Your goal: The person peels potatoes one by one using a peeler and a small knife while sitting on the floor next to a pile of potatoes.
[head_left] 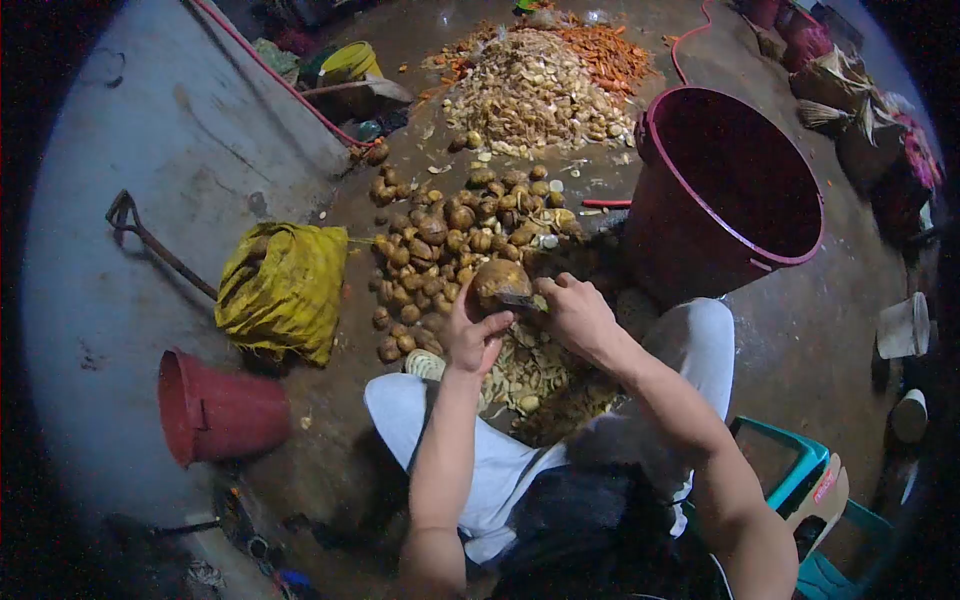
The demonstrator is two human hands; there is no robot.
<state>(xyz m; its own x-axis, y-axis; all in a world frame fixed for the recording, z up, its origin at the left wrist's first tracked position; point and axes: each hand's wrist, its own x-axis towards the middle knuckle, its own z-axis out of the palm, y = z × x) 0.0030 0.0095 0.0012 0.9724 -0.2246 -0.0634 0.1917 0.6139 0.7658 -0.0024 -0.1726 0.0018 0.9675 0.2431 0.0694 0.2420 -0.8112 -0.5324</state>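
Note:
A large round brown root vegetable, potato-like (pixel 500 280), is cupped in my left hand (pixel 474 335), fingers curled round its left side and thumb underneath. My right hand (pixel 578 315) is closed on a knife (pixel 516 299), whose dark blade lies against the front of the vegetable; the grip hides its handle. Just beyond my hands spreads a heap of brown root vegetables (pixel 430 240) on the floor. Below my hands lie pale peelings (pixel 530 370), between my legs.
A big maroon tub (pixel 650 215) stands at right. At left are a yellow sack (pixel 285 290), a red bucket (pixel 235 415) and a shovel (pixel 165 250). Farther off lie a pale heap of pieces (pixel 540 90) and orange pieces (pixel 605 55). A teal crate (pixel 785 450) sits lower right.

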